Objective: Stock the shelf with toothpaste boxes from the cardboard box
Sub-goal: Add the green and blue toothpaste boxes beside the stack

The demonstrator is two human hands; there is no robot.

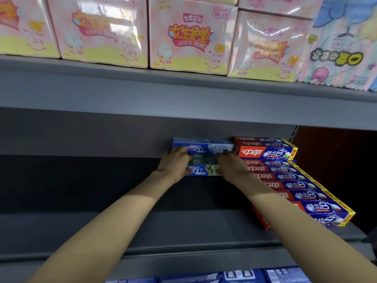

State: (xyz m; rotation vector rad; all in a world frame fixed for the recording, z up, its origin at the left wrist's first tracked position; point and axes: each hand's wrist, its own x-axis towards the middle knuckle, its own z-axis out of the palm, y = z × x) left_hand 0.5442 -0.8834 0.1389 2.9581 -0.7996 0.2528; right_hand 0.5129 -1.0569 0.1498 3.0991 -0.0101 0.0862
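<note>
Blue toothpaste boxes (204, 149) lie stacked at the back of the grey shelf (102, 227), touching a row of red boxes (285, 176) on their right. Left hand (174, 165) and right hand (232, 165) both rest on the blue stack's front, fingers curled against it. Pink packs (189, 37) fill the shelf above.

you see a grey shelf (102, 227) carrying blue boxes (204, 149) stacked at the back, touching red boxes (285, 176) in a row on their right. the upper shelf (122, 88) holds pink packs (189, 35).
</note>
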